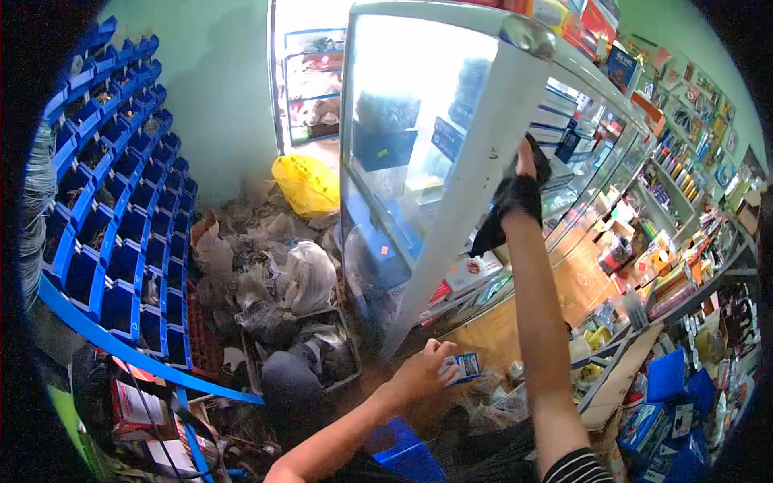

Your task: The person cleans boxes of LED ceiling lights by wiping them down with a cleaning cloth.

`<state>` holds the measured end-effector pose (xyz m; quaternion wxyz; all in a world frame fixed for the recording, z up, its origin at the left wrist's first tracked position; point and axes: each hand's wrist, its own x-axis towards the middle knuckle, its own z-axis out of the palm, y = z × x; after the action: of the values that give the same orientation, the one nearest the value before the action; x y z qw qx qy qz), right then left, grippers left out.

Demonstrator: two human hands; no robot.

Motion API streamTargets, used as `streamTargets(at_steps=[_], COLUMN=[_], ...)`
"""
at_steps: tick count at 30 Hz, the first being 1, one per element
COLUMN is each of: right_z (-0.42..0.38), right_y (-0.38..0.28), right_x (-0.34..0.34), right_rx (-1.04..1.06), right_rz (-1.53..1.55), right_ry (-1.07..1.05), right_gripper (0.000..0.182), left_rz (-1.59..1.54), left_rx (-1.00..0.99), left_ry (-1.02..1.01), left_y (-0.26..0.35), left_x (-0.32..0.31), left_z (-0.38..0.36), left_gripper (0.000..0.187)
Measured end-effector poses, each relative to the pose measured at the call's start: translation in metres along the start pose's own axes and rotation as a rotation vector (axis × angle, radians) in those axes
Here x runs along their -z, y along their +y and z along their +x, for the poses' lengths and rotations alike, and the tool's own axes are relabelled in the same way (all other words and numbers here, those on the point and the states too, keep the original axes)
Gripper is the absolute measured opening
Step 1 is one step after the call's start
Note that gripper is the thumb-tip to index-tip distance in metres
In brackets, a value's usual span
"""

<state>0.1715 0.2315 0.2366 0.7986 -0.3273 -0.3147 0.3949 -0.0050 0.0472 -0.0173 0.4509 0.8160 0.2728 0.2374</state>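
My right hand [525, 165] is raised at the corner post of a glass display case [451, 209]. Its fingers are closed on a black cloth [495, 217], which hangs below the wrist, against or just in front of the case. Lower down, my left hand [427, 369] is closed around a small blue-and-white packet [465, 368] that sticks out past the fingertips. Boxes [386, 149] stand on the shelves behind the glass.
Blue bins [121, 217] line the left wall. A yellow bag [308, 185], crumpled plastic bags [282, 274] and a crate [354, 362] of clutter lie on the floor. Packed shelves [672, 193] and blue boxes [644, 427] stand on the right.
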Motion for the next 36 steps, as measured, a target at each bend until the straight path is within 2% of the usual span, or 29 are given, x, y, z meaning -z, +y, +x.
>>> streamTargets(at_steps=[3, 6, 9, 10, 15, 21, 24, 27, 31, 36], right_z=[0.027, 0.047, 0.054, 0.056, 0.061, 0.058, 0.053, 0.050, 0.046, 0.041], right_y=[0.018, 0.043, 0.056, 0.057, 0.071, 0.081, 0.081, 0.081, 0.080, 0.072], right_x=[-0.037, -0.049, -0.058, -0.061, -0.063, -0.066, -0.067, -0.068, -0.045, -0.024], right_rx=[-0.168, -0.209, -0.205, -0.204, -0.183, -0.146, -0.120, -0.089, -0.073, -0.060], right_rz=[0.021, -0.088, -0.174, -0.196, -0.332, -0.464, -0.525, -0.610, -0.706, -0.812], right_ry=[0.007, 0.016, 0.009, 0.008, 0.011, -0.007, -0.014, -0.028, -0.025, -0.013], right_gripper=[0.044, 0.044, 0.043, 0.043, 0.042, 0.041, 0.041, 0.041, 0.040, 0.040], left_rz=[0.100, 0.136, 0.351, 0.357, 0.245, 0.240, 0.225, 0.234, 0.251, 0.269], left_rx=[0.016, 0.001, 0.027, 0.125, 0.060, 0.061, 0.119, 0.076, 0.056, 0.111], left_ry=[-0.029, -0.099, -0.164, -0.249, -0.267, -0.356, -0.328, -0.357, -0.324, -0.401], left_y=[0.008, -0.005, -0.032, -0.029, -0.037, -0.026, -0.016, -0.015, -0.036, -0.035], left_x=[0.019, 0.012, 0.011, 0.015, 0.015, 0.021, 0.023, 0.027, 0.016, 0.018], left_z=[-0.004, 0.000, 0.008, 0.009, 0.005, 0.000, -0.004, -0.002, -0.003, -0.003], left_gripper=[0.046, 0.046, 0.044, 0.042, 0.044, 0.043, 0.042, 0.042, 0.045, 0.047])
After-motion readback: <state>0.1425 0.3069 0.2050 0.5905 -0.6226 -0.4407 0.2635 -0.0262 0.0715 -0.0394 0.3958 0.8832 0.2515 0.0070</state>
